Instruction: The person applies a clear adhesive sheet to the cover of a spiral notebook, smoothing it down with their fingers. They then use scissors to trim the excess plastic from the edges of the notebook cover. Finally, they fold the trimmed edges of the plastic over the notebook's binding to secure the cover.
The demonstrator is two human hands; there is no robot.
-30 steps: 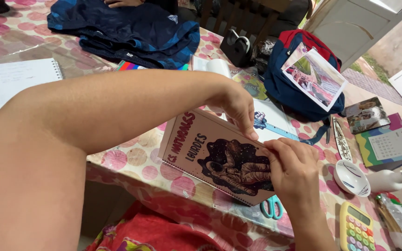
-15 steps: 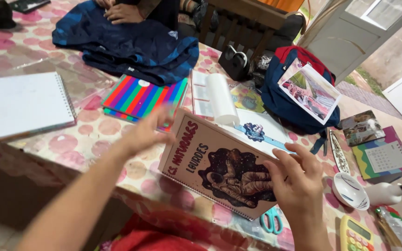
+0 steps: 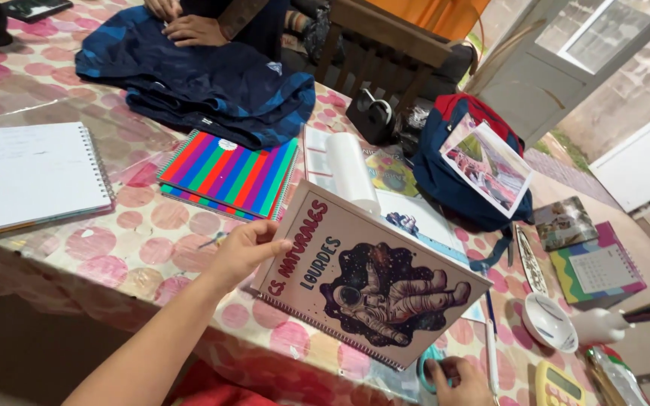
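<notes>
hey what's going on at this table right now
A person's left hand holds a spiral notebook with an astronaut cover by its corner, tilted up off the table. The right hand rests at scissors by the notebook's lower edge. A striped notebook lies beyond; another person's hands rest on blue cloth.

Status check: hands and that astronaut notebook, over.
Left hand grips spiral astronaut-cover notebook at its left edge, tilted above pink-dotted tablecloth. Right hand on teal scissors.
</notes>
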